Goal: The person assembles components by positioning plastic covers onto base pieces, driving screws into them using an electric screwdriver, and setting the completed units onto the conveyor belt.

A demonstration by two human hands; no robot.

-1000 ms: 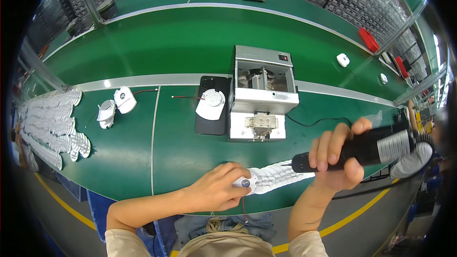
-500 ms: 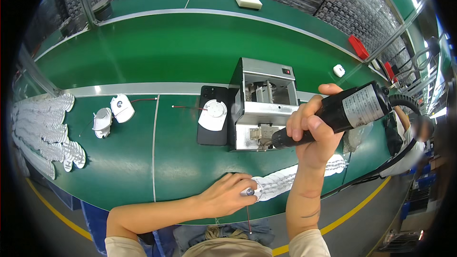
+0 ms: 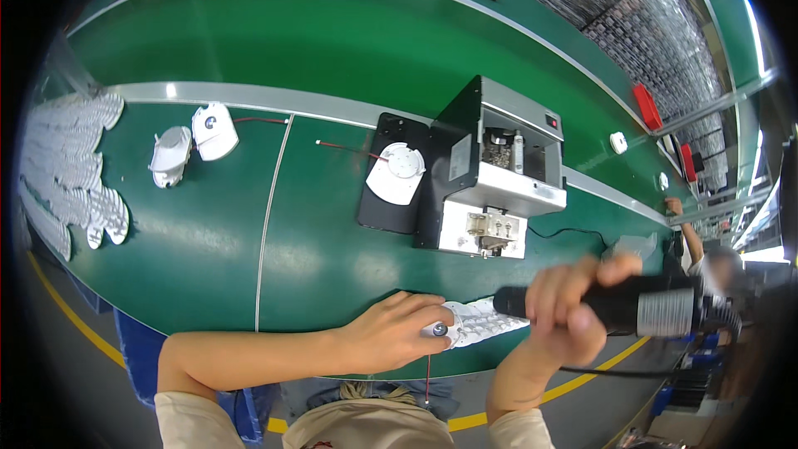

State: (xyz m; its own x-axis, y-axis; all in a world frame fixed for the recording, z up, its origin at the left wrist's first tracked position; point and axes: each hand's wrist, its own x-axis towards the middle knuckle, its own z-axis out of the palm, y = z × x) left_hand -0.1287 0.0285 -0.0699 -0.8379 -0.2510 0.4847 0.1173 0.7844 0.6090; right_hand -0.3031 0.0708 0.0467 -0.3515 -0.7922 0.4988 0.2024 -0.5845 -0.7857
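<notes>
Green-topped workbench [image 3: 191, 274], seen from above, with two bare hands at its front edge. The left hand [image 3: 395, 331] grips a white part [image 3: 450, 334] just inside the front edge, right of the bench's middle; its fingers close around the part, leaving a dark round spot on top exposed. A thin red wire [image 3: 428, 374] hangs below that hand, past the front edge. A row of overlapping white pieces [image 3: 482, 320] extends rightward from the gripped part. The right hand [image 3: 569, 308], blurred, is wrapped around a black cylindrical power tool [image 3: 611, 303], held sideways with its narrow end toward the left, over the row.

Toward the rear edge, marked by a metal strip [image 3: 170, 91], stands a silver-and-black machine [image 3: 519, 193] with an open top compartment. Just beside its left side lies a black phone [image 3: 378, 212], bearing a white wired plate [image 3: 397, 173]. Nearer the rear left corner are a white cup-shaped piece [image 3: 170, 154] and a second white plate [image 3: 214, 137]; stacked rows of white pieces [image 3: 62, 166] occupy the left end. A clear plastic bag [image 3: 636, 245] lies toward the right end, near a co-worker's forearm [image 3: 692, 241].
</notes>
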